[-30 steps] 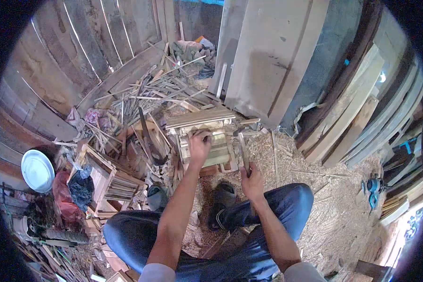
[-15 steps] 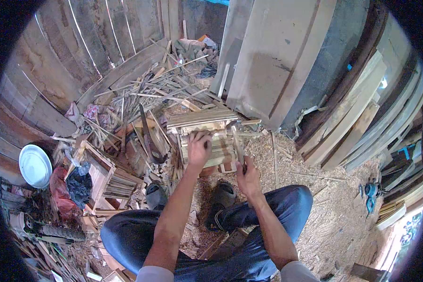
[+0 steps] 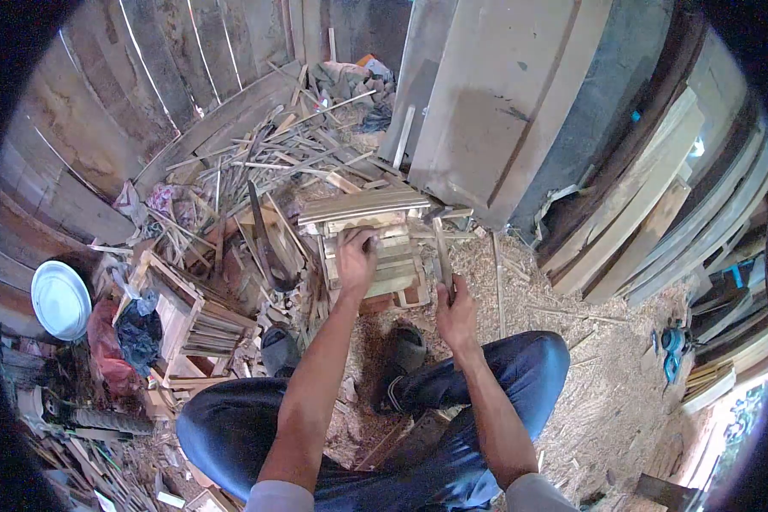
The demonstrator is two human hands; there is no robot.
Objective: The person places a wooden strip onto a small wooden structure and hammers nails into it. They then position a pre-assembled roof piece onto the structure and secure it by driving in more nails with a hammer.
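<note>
A small slatted wooden frame (image 3: 390,271) stands on the shavings in front of my feet, with a wider board (image 3: 365,206) along its far side. My left hand (image 3: 357,258) is over the frame's slats with its fingers curled together; I cannot tell what is between them. In my right hand (image 3: 457,317) is a long, narrow, flat strip (image 3: 441,247), gripped at its near end and pointing away from me. This strip stands just off the frame's right side.
Wood offcuts (image 3: 273,162) lie heaped behind the frame. A dark curved saw-like blade (image 3: 260,230) leans left of it, near a slatted crate (image 3: 188,324) and a white basin (image 3: 61,299). Planks (image 3: 631,205) lean at right; a teal tool (image 3: 673,350) lies on the shavings.
My right hand has moved slightly right with the strip, which has swung clear of the frame's side. My left hand has shifted slightly up and left, its fingers more bunched.
</note>
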